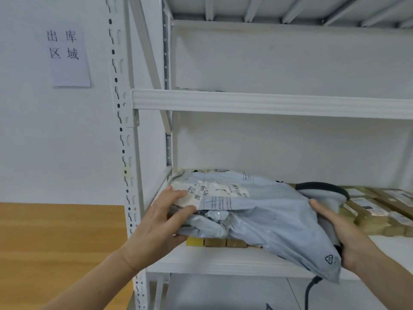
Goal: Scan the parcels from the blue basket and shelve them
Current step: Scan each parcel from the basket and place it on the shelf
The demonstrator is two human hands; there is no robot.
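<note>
The soft grey-blue plastic mailer parcel (263, 211) lies at the left end of the white metal shelf rack's (245, 102) lower board, covering most of the small brown cardboard boxes (225, 242) beneath it. The left hand (161, 220) grasps its left end, fingers lying over the label. The right hand (350, 240) grips the handle of a grey handheld scanner (324, 193), which is largely concealed behind the parcel's right edge.

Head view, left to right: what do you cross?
In order: paper sign → shelf upright → left hand → grey parcel that it grips → right hand → cardboard boxes. The scanner in the right hand overlaps the parcel, so it is left unranked.
</note>
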